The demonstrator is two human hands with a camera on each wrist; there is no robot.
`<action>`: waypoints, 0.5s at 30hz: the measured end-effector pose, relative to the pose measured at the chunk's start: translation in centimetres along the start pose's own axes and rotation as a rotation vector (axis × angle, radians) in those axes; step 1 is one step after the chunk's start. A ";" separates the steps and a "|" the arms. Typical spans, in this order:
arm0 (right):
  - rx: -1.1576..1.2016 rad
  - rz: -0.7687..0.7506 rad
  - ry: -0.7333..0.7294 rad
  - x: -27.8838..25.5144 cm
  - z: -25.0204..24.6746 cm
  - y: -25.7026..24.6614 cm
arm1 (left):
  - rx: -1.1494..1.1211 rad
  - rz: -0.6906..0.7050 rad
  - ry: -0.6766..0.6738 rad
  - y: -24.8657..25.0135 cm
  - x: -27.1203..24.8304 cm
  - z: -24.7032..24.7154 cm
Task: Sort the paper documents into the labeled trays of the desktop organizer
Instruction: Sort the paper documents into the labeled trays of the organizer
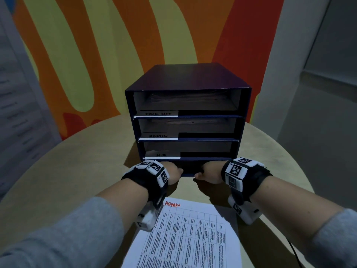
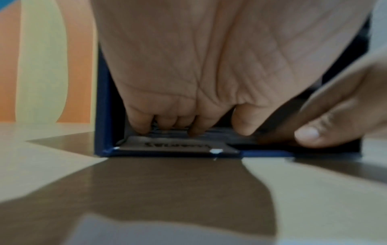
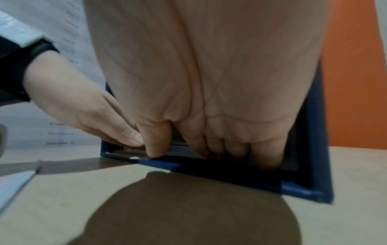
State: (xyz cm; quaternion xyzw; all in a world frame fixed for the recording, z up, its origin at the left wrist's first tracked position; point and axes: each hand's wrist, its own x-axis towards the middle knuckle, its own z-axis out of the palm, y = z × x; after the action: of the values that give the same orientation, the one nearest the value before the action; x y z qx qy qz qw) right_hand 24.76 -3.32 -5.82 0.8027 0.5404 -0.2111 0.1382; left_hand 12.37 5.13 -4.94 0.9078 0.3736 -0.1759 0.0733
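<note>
At the bottom tray's mouth: both hands reach in.
Left hand (image 1: 172,172): fingers extended inside, pressing down; what lies under them is unclear.
Right hand (image 1: 208,174): likewise, fingers straight inside.
Organizer (image 1: 188,78): upright on the table (image 1: 58,171).
ADMIN sheet (image 1: 185,235): unsorted, near the person.
Risk: pushing may slide the organizer or crumple papers.

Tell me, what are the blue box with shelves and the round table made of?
The box looks like stiff card with a smooth dark blue covering: thin flat walls, sharp folded corners. The table looks like pale wood or laminate, smooth with a light sheen; which one cannot be told.
</note>
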 end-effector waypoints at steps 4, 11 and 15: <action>0.058 -0.010 0.023 -2.9 -0.6 0.7 | -0.166 0.088 -0.017 -1.9 -2.3 -0.8; 0.171 -0.083 0.101 -8.6 2.2 1.7 | -0.286 0.087 -0.026 -5.7 -6.5 1.8; 0.169 -0.042 0.105 -10.3 3.7 1.5 | -0.307 0.049 -0.094 -6.4 -7.3 3.5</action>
State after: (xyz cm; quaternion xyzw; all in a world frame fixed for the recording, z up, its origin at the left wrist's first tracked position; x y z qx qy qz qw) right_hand 22.13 -13.86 -4.03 0.8100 0.5438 -0.2164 0.0369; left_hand 2.16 3.96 -5.49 0.8856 0.3699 -0.1570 0.2327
